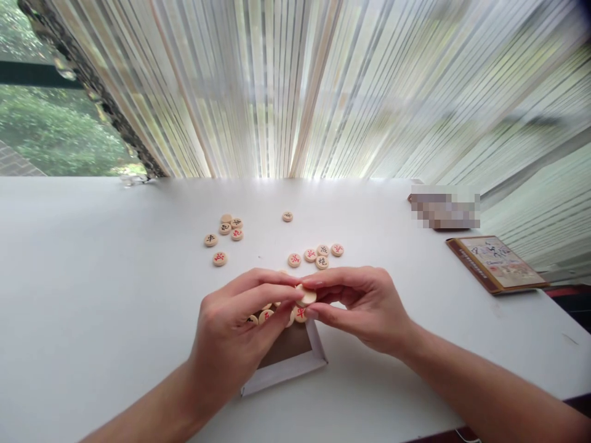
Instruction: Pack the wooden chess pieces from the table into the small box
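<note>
Between the fingertips of both hands is a pale round Chinese chess piece (305,296), its visible face blank. My left hand (240,320) pinches it from the left, and my right hand (360,304) closes on it from the right with thumb and fingers. Below them lies a shallow white open box (286,371) with a brown bottom. Several more pieces sit inside it, among them one with a red character (266,317) and another red-marked piece (300,313). My left hand covers much of the box.
Loose chess pieces lie behind my hands: a cluster at left (225,228), a lone piece (287,216), and a group at right (310,255). A Chinese chess box lid (501,263) rests at right, near a blurred brown item (446,212). Curtains (277,92) border the white table (115,277).
</note>
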`<state>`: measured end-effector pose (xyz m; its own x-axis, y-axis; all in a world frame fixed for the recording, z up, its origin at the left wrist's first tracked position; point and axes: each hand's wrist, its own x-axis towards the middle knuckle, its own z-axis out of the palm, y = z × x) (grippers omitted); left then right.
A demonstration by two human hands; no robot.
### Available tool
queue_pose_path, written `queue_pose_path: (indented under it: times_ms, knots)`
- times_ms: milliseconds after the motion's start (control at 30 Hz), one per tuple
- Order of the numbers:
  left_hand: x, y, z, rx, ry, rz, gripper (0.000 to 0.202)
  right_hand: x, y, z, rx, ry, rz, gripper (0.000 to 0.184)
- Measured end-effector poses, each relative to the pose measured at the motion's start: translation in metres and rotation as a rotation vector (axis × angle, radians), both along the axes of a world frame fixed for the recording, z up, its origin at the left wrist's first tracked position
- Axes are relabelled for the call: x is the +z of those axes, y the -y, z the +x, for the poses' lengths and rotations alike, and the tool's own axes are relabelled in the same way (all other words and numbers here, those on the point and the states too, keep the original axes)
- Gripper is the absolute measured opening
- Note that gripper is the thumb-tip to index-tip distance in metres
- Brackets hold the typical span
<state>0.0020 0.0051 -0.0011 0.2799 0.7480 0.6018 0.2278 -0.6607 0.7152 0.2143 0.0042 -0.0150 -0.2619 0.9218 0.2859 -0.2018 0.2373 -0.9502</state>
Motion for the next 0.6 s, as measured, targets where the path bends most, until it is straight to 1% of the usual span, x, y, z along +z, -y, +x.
queue_pose_path:
  times_ms: [133, 233, 400, 500, 600]
  knots:
    - [0.0012, 0.0002, 0.0014, 0.007, -0.011, -0.020, 0.024, -0.0008, -0.0013, -0.0009, 0.008, -0.049, -0.048, 0.038]
    - [0.0020, 0.0013, 0.0028, 0.007, 0.002, -0.047, 0.022, 0.0005, -0.0021, -0.0017, 0.000, -0.051, -0.039, 0.038]
    - [0.0007, 0.0013, 0.0027, -0.026, 0.011, -0.036, 0.018, 0.0026, -0.0019, -0.0007, 0.018, -0.045, -0.068, 0.028]
    - [0.0005, 0.0011, 0.0013, -0.043, 0.020, -0.105, 0.016, 0.0025, -0.0011, 0.0004, 0.062, -0.046, -0.123, 0.023]
    - [0.0020, 0.0023, 0.0006, -0.027, 0.006, -0.176, 0.015, 0.0034, 0.0001, 0.0000, 0.083, -0.059, -0.153, 0.018]
